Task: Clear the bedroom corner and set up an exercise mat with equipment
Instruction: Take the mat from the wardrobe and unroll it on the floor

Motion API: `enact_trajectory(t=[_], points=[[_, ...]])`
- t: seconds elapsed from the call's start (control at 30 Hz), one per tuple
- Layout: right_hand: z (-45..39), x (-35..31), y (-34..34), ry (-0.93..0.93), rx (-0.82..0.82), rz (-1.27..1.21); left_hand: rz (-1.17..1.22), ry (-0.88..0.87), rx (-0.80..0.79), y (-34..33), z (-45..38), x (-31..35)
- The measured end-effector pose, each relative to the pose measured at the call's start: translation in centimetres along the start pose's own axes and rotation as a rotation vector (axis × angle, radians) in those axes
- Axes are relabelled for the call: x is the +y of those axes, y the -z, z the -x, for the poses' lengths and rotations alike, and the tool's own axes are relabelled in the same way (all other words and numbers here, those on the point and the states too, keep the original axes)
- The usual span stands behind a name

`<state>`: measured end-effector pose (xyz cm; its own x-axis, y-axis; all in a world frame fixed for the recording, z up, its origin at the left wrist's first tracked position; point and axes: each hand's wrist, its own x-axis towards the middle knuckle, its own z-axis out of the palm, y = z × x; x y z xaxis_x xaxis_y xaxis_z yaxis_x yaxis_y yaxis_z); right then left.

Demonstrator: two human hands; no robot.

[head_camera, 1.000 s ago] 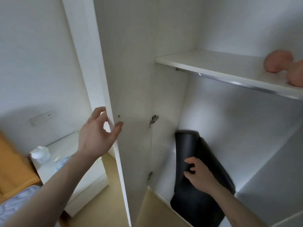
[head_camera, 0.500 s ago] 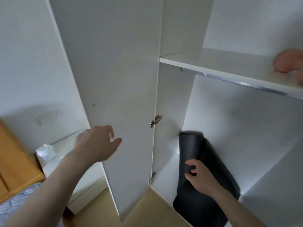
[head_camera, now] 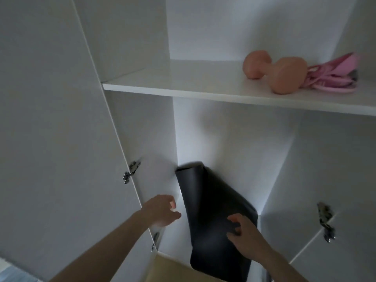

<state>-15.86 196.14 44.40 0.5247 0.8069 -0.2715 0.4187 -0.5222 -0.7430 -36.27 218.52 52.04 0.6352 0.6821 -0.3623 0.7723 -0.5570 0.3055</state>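
A dark, loosely rolled exercise mat (head_camera: 205, 200) stands upright in the lower left corner of an open white wardrobe. My right hand (head_camera: 242, 231) rests on the mat's front, its fingers bent against the loose outer layer. My left hand (head_camera: 162, 208) reaches into the wardrobe just left of the mat, fingers relaxed, holding nothing. On the shelf (head_camera: 183, 86) above lie a peach dumbbell (head_camera: 274, 72) and, to its right, a pink skipping rope (head_camera: 333, 76).
The wardrobe's left door (head_camera: 50, 139) stands swung wide open, its hinges at mid height and near the floor. A second door (head_camera: 345, 241) hangs open at the lower right. Tan floor (head_camera: 175, 269) shows at the bottom.
My left hand has left the door and moved right into the wardrobe beside the mat. The door has swung wider, and the view has turned right, showing the dumbbell and rope.
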Motion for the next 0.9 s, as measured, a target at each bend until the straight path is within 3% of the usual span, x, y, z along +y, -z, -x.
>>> enact_trajectory(t=[0.2,0.33,0.57,0.73,0.9], points=[[-4.6,3.5,0.7,-0.135,0.078,-0.045,-0.082,-0.105,-0.145,-1.6,-13.2,2.3],[-9.0,4.8,0.8,-0.202,0.118,-0.027,-0.051,-0.066,-0.289,-2.7,-21.5,1.6],[-13.0,6.8,1.1,-0.358,0.214,-0.06,-0.257,-0.174,-0.426,-6.4,-32.7,1.8],[-14.0,10.4,0.7,-0.438,0.229,-0.046,-0.328,-0.224,-0.425,-10.2,-39.0,3.4],[-16.9,16.4,-0.9,-0.475,0.28,-0.025,-0.253,-0.181,-0.359,-17.0,-46.6,4.4]])
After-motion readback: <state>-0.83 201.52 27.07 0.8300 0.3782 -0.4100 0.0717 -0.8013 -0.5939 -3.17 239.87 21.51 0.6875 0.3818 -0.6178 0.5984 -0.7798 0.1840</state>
